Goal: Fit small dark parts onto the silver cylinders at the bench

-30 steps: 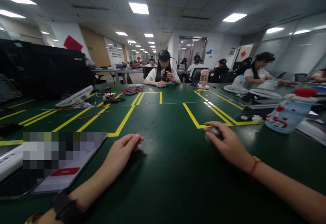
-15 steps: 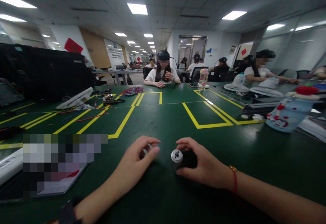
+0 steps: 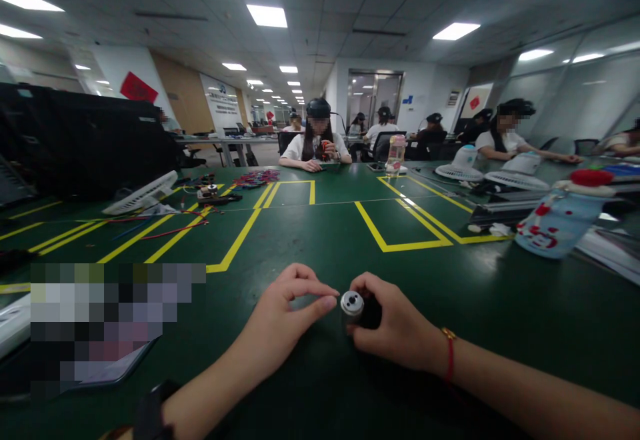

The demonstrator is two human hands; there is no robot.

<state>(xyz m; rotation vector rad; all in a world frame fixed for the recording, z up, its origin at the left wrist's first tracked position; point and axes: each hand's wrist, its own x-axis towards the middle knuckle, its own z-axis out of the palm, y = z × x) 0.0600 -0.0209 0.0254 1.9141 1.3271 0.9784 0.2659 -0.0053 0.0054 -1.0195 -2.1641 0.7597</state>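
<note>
A small silver metal cylinder, which looks like a small motor, stands upright on the green table in front of me. Its round top has a dark centre and small holes. My right hand curls round it from the right, thumb at the near side and fingers behind. Close by on the left, my left hand has its thumb and forefinger brought together in a pinch, the tips just beside the cylinder's top rim. Whether anything tiny is between those tips I cannot make out.
Yellow tape lines mark the green table. A blurred-out flat item lies at left; wires and a white fan sit beyond. At right stand a blue bottle and more fans. A person sits opposite.
My left hand has moved right, up to the cylinder, and its thumb and forefinger have come together. My right hand has drawn closer round the cylinder. The view has shifted slightly.
</note>
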